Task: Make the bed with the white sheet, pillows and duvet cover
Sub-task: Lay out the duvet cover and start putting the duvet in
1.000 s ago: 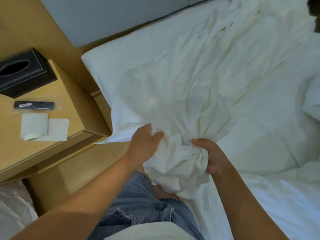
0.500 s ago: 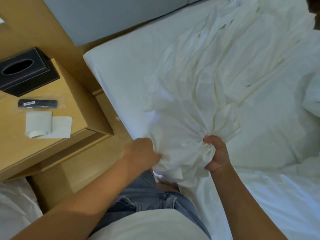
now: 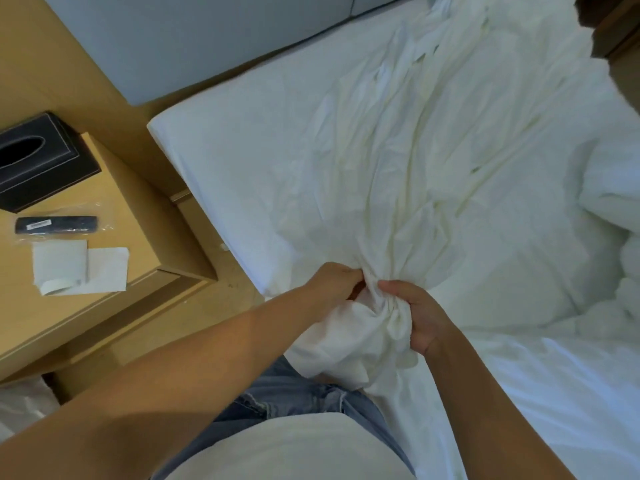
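Hands drawn closer together, left hand (image 3: pixel 334 282) and right hand (image 3: pixel 420 315) clutching bunched sheet (image 3: pixel 372 327)

My fingers (image 3: pixel 398 289) are partly buried in the bunched sheet (image 3: pixel 374 317). The tissue box (image 3: pixel 38 161) is cut off at the left edge. The label on the bagged remote (image 3: pixel 57 225) is too small to read.

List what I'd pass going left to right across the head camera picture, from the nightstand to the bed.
Black tissue box → white paper slips → left hand → right hand, both gripping the white sheet → bunched duvet.
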Tool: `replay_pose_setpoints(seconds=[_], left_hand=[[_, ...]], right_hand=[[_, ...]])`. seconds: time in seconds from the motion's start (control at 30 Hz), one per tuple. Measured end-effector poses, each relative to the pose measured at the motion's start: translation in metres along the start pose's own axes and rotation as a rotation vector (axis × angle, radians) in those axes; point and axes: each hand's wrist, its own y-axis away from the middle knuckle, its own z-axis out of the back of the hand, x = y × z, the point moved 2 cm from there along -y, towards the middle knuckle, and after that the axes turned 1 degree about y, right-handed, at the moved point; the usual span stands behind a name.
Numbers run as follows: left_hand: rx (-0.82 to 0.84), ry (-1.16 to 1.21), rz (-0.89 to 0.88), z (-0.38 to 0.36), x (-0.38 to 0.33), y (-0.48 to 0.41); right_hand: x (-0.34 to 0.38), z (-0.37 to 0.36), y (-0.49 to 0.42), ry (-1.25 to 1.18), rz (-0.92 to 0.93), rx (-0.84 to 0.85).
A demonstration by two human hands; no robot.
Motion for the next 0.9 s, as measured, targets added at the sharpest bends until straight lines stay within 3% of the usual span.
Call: replay_pose_setpoints(seconds=[0.1, 0.27, 0.4, 0.57, 0.73, 0.83, 0.9], left_hand=[[-0.010, 0.105, 0.047, -0.002, -0.006, 0.004], [-0.208, -0.155, -0.393, -0.009, -0.032, 0.018], [-0.018, -0.394, -0.589, -0.037, -0.065, 0.036], [0.217, -0.042, -0.393, -0.029, -0.071, 0.045], [0.019, -0.224, -0.401, -0.040, -0.043, 0.049], [0.009, -0.120, -0.169, -0.031, -0.036, 0.040], [0.004, -0.315, -0.091, -0.016, -0.030, 0.033]], right_hand=[[-0.002, -0.004, 0.002, 0.064, -0.016, 0.014], [-0.001, -0.008, -0.002, 0.058, -0.022, 0.033], [0.016, -0.008, 0.000, -0.003, 0.081, 0.148], [0.018, -0.007, -0.003, -0.228, 0.206, 0.106], [0.005, -0.002, -0.001, -0.455, 0.254, 0.180], [0.008, 0.005, 0.002, -0.481, 0.273, 0.217], [0.011, 0.012, 0.002, -0.434, 0.272, 0.143]])
